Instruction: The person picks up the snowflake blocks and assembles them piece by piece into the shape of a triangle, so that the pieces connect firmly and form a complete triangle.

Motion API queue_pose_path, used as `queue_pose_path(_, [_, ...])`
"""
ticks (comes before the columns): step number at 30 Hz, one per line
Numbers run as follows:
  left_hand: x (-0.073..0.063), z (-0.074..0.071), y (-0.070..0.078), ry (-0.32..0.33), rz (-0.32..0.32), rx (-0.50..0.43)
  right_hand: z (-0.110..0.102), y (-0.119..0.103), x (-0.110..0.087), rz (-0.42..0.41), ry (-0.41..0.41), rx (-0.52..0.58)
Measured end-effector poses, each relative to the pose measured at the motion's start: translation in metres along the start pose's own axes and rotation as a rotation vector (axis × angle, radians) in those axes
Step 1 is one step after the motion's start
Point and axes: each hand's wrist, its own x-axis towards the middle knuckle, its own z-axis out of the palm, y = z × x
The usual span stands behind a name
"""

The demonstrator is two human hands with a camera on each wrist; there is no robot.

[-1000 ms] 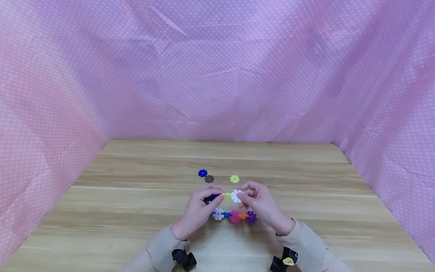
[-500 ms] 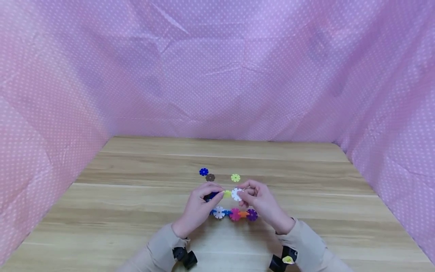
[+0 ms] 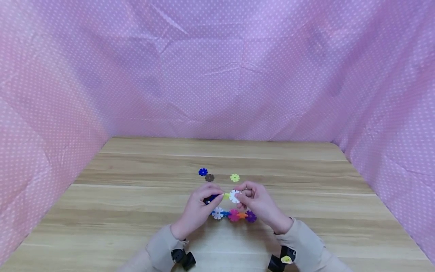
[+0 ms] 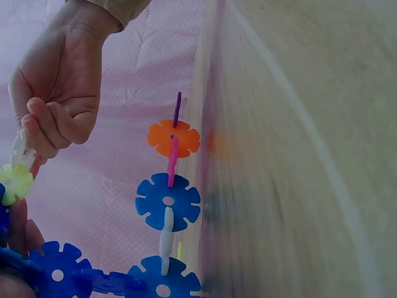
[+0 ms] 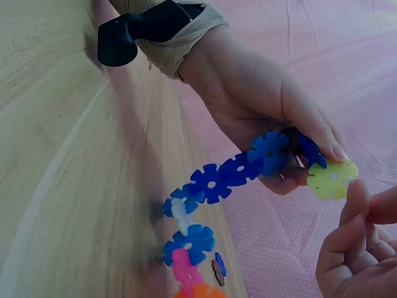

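My left hand (image 3: 198,206) grips a chain of slotted snowflake discs, its thumb and forefinger at a yellow-green disc (image 5: 332,180). Blue discs (image 5: 212,183) run from that hand, then a white disc (image 3: 218,213), a pink disc (image 3: 233,215), an orange disc (image 4: 173,138) and a purple disc (image 3: 251,216) at the end. My right hand (image 3: 263,206) pinches another white disc (image 3: 234,196) between thumb and fingers. This disc stands edge to edge with the yellow-green one, and fingertips hide part of it.
Beyond the hands, a loose blue disc (image 3: 202,172), a brown disc (image 3: 209,178) and a yellow-green disc (image 3: 235,177) lie on the wooden table (image 3: 136,166). Pink dotted cloth (image 3: 217,75) hangs around the table's back and sides.
The right hand and its white disc have shifted slightly left, towards the left hand. Both hands keep their hold, and the loose discs stay put.
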Motion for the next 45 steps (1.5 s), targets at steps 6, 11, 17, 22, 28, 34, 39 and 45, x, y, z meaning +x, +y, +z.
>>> queue_pose_path(6, [-0.001,0.0,0.001,-0.03,0.015,0.01,-0.003,0.0,0.0,0.009,-0.04,-0.003])
queue_pose_path(11, [-0.001,0.002,0.001,-0.029,0.037,-0.001,-0.005,-0.001,0.0,0.012,-0.054,-0.009])
queue_pose_path(17, [-0.001,0.004,0.002,-0.016,0.015,0.019,-0.004,-0.003,0.0,0.036,-0.032,-0.021])
queue_pose_path(22, [0.002,0.004,0.002,-0.01,-0.011,0.022,-0.004,-0.005,0.001,0.042,-0.005,-0.008])
queue_pose_path(28, [0.001,0.005,0.001,0.008,0.025,0.017,-0.003,-0.006,0.002,0.047,-0.009,0.021])
queue_pose_path(34, [0.001,0.008,0.0,0.016,0.07,0.006,-0.007,-0.005,0.001,0.037,-0.027,0.016])
queue_pose_path(39, [0.002,0.011,-0.001,0.019,0.08,0.0,-0.008,-0.005,0.001,0.03,-0.042,-0.017])
queue_pose_path(45, [0.001,0.011,-0.001,0.001,0.096,0.008,-0.007,-0.003,0.0,0.028,-0.046,-0.029])
